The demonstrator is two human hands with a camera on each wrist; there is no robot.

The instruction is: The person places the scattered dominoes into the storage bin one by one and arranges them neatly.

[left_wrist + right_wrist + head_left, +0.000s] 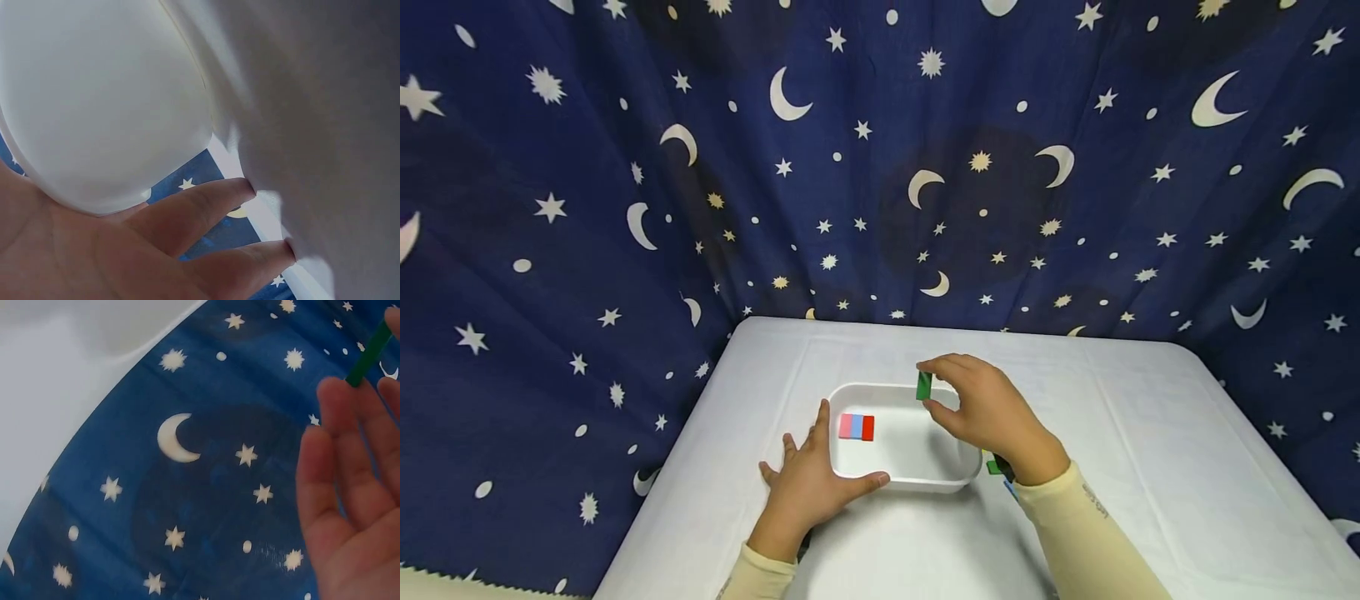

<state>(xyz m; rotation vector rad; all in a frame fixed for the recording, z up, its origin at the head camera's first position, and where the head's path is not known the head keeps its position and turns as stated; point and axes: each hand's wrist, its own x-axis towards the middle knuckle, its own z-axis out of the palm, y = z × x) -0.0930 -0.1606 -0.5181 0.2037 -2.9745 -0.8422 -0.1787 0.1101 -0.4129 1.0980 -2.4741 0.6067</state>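
Observation:
A white rectangular tub with rounded corners (917,483) sits on the table. Inside it, at the left end, a pink tile (846,426), a light blue tile (857,427) and a red tile (868,428) lie side by side. My left hand (808,487) spreads around the tub's left end, thumb at the near rim and index finger along the left wall; its other fingertips touch the table in the left wrist view. Over the tub's far right part, my right hand (977,404) pinches a green tile (923,386) between thumb and fingers, held upright.
Partly hidden under the right wrist, another green tile (994,467) and a blue piece (1011,490) lie on the table right of the tub, with a bit of yellow beside them. A white cloth covers the table (1150,433). Behind hangs a dark blue curtain (880,183) with moons and stars.

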